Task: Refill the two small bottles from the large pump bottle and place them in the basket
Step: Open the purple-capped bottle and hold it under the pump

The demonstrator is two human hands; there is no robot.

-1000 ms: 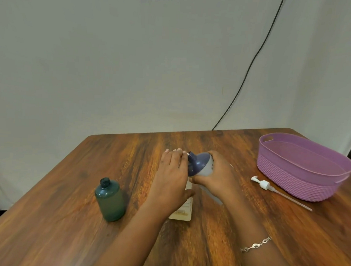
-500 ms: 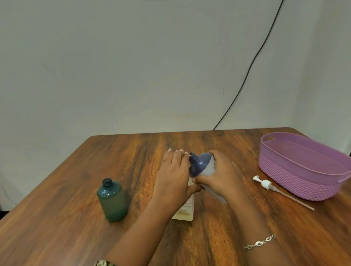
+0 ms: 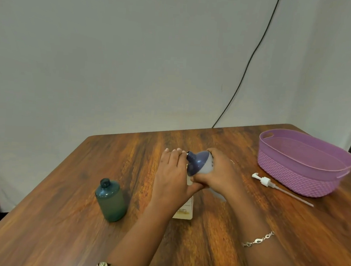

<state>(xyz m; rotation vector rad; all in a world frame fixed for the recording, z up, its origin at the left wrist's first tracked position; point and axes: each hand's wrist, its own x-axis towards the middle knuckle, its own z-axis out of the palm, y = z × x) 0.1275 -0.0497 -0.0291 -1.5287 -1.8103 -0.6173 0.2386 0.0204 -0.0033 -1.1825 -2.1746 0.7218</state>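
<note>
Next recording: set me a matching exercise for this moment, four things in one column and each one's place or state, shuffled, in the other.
Things:
1. green bottle
2. blue-topped bottle
3. pump
4. large bottle

Places or states:
A. lying on the table beside the basket
B. tilted, gripped by the right hand
C. upright, uncapped, standing alone
D. mostly covered by the left hand gripping it

Pairs: 1-C, 2-B, 3-A, 4-D.
</note>
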